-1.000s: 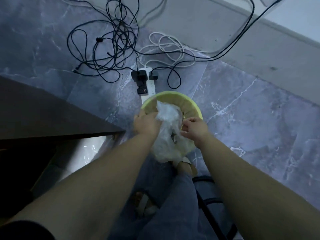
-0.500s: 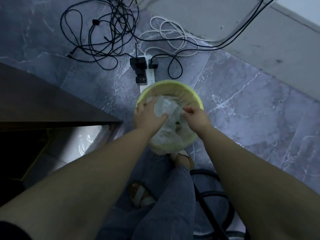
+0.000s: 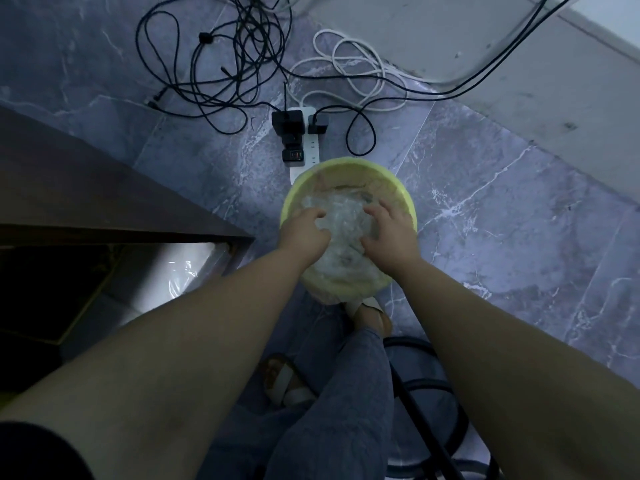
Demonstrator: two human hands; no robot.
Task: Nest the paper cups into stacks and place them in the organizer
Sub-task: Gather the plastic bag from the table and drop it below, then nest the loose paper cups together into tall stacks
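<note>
Dark table [image 3: 86, 195]: a flat, matt, brown-black top with a sharp corner, filling the left side. It stands well to the left of the bin, so the work goes on beside it, low at floor level.

Plastic under the table [image 3: 180, 271]: a glossy, pale sheet or bag catching the light in the gap below the tabletop. What it covers I cannot tell.

Left hand [image 3: 304, 233]: palm down on the crumpled film, fingers curled loosely into it. It seems to be pressing the film down into the bin, not clamped around anything firm.

Clear plastic bag [image 3: 341, 216]: thin, crinkled, shiny film bunched in the bin's mouth between the two hands. It looks soft and springy, which would explain why both hands bear on it at once.

Yellow bin [image 3: 349, 168]: a round, smooth-walled plastic tub with a thick rim, standing on the floor just in front of the person's feet.

Right hand [image 3: 391, 233]: fingers spread, flat on the right side of the film, holding nothing rigid.

Power strip [image 3: 304, 143]: a white bar with black plugs, just behind the bin, with black and white cables [image 3: 235, 64] looped loosely behind it.

Floor [image 3: 502, 220]: polished grey marbled tile, hard and slick.

Paper cups and organizer: neither shows in this view. This looks like packaging disposal beside the task itself.
</note>
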